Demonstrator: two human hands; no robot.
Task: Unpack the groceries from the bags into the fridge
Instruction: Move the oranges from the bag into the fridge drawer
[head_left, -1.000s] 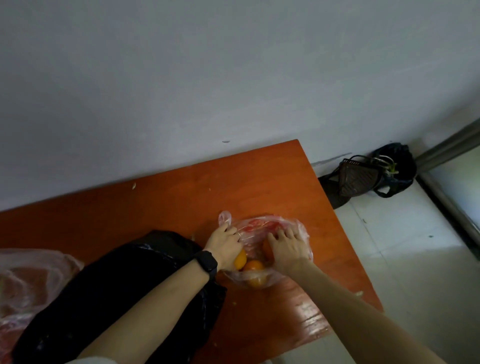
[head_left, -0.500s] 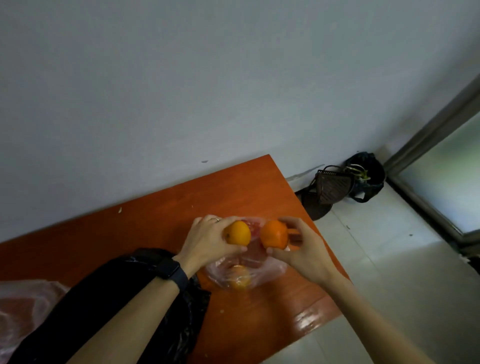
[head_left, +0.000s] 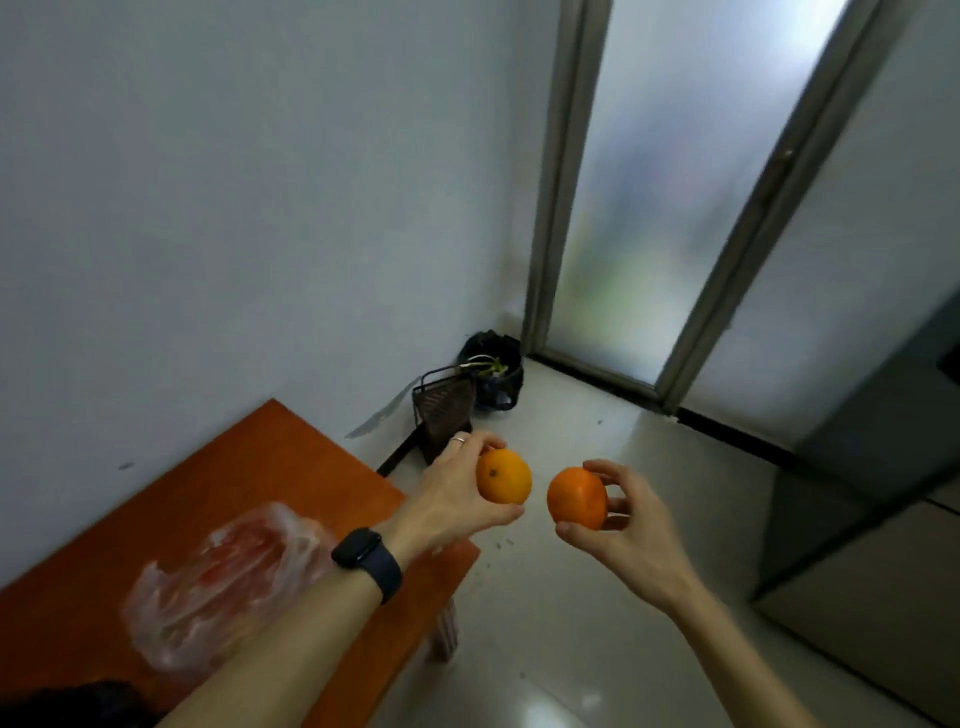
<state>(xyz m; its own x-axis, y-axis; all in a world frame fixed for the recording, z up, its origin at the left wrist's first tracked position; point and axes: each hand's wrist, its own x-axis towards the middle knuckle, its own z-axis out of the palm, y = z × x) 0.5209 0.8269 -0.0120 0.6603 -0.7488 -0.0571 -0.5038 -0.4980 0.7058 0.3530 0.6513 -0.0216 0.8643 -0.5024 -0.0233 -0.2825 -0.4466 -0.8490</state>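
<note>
Left hand (head_left: 453, 503) grips paler orange (head_left: 504, 477), right hand (head_left: 621, 527) darker orange (head_left: 575, 497).

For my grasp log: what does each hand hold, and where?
Left hand grips the lighter orange, fingers on top, thumb beneath. Right hand grips the darker orange the same way.

The orange-red wooden table (head_left: 270, 467) stands with its far edge against the wall. On it a crumpled clear plastic bag (head_left: 223, 587) with something reddish inside lies towards its right edge, and a black bag (head_left: 78, 706) sits at its near edge, mostly cut off by the frame. Beyond the table's far right corner, the pale tiled floor (head_left: 597, 597) carries a dark dustpan (head_left: 444, 410) propped upright by the wall and, just behind it in the corner beside the door frame, a black-lined bin (head_left: 493, 379).
</note>
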